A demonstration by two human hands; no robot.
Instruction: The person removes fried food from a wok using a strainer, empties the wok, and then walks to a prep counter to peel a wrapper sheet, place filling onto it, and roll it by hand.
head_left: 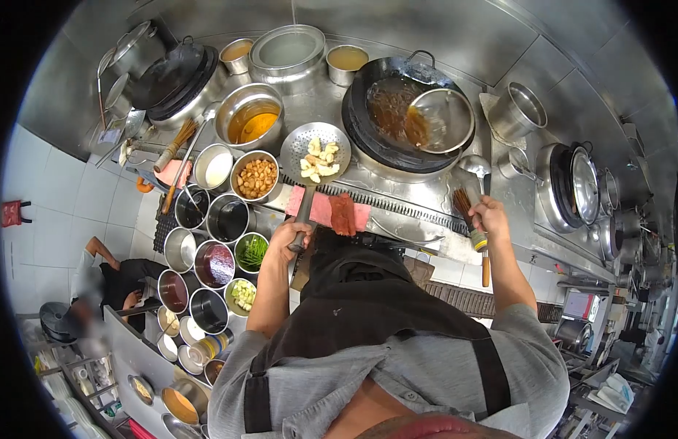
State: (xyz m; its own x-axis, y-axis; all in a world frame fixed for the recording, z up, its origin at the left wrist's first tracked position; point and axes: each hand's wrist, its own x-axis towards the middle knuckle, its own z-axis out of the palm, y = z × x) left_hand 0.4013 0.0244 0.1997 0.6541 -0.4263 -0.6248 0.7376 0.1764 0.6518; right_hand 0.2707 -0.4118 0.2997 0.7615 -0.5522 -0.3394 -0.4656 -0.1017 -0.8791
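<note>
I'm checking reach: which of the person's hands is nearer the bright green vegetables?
Left. The left hand is just right of the bright green vegetables; the right hand is much farther right, beside the brush.

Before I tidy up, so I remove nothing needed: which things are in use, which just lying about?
Seemingly in use:
- perforated strainer of pale pieces, in left hand
- ladle, brush at right hand

Apparently lying about:
- second brush
- red cloth
</note>
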